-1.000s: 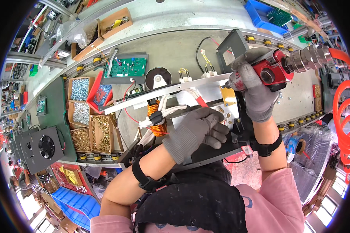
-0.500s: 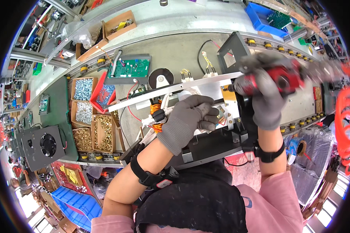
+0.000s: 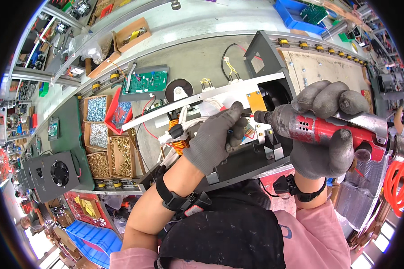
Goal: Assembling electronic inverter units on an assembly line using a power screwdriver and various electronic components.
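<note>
Hiding the driver's tip and whatever it meets, the gloved left hand [image 3: 217, 136] curls over the wiring inside the open black metal chassis [image 3: 238, 163], fingers pinched near the bit, though I cannot tell what they grip; a copper coil [image 3: 178, 144] shows just left of it; boxes of screws [image 3: 104, 134] sit further left, a green circuit board [image 3: 149, 81] beyond; the right hand [image 3: 327, 130] clenches the red pneumatic screwdriver [image 3: 321, 130], levelled leftward.
</note>
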Tool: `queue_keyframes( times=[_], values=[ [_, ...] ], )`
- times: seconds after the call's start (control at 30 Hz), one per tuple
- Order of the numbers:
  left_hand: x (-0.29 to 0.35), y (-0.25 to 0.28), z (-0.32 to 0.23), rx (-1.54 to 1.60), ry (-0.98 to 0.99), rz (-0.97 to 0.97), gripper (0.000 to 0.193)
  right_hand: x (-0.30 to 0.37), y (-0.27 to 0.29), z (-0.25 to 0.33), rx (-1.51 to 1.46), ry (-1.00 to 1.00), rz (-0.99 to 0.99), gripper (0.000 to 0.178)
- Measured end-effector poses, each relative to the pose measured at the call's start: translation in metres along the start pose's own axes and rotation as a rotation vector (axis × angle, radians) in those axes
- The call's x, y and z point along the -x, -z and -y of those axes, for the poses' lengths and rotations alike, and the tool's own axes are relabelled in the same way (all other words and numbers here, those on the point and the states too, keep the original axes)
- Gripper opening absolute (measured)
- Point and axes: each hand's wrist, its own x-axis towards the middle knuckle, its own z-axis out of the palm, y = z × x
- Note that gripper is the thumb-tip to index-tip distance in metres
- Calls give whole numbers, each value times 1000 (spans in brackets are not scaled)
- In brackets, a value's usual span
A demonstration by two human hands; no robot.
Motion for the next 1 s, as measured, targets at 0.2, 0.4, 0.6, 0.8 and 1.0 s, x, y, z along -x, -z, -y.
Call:
queue_keyframes(
  times=[0.2, 0.4, 0.6, 0.8, 1.0],
  values=[
    [-8, -1, 3, 53, 20, 144, 45, -3, 6, 2, -89, -58, 40, 36],
    [-5, -14, -7, -149, 102, 37, 58, -8, 24, -3, -10, -47, -13, 33],
    [-5, -14, -17, -318, 181, -81, 54, 0, 41, -29, 209, -171, -133, 31],
    [-5, -2, -15, -1047, -249, 132, 25, 10, 43, -39, 187, -253, -115, 26],
    [-10, 0, -3, -607, -430, 52, 58, 10, 47, -46, 293, -220, -30, 23]
  ],
)
